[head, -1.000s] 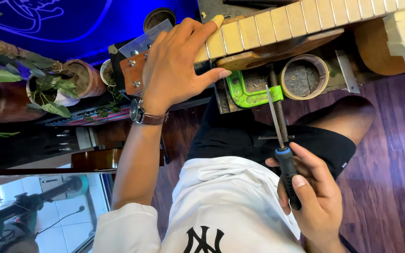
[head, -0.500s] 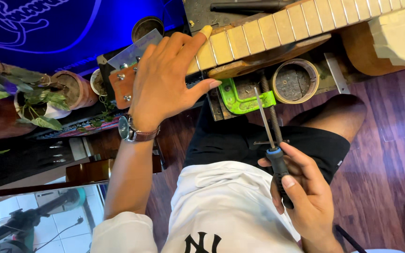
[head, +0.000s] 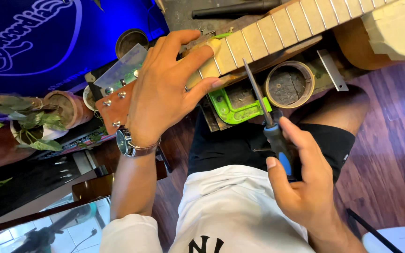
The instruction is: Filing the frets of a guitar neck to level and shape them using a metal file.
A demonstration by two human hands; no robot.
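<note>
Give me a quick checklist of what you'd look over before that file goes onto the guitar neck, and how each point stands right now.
1. Neck held steady: ok. The left hand is wrapped over the guitar neck by the headstock.
2. Grip on the tool: ok. The right hand is closed around the file at its dark and blue handle.
3. File on the frets: not ok. Its tip hangs just below the fingerboard edge, apart from it.
4. Left fingers out of the file's path: cannot tell. The thumb lies close to the tip.
5. Clutter below: not ok. A green tool and a round tin sit right under the neck.
</note>
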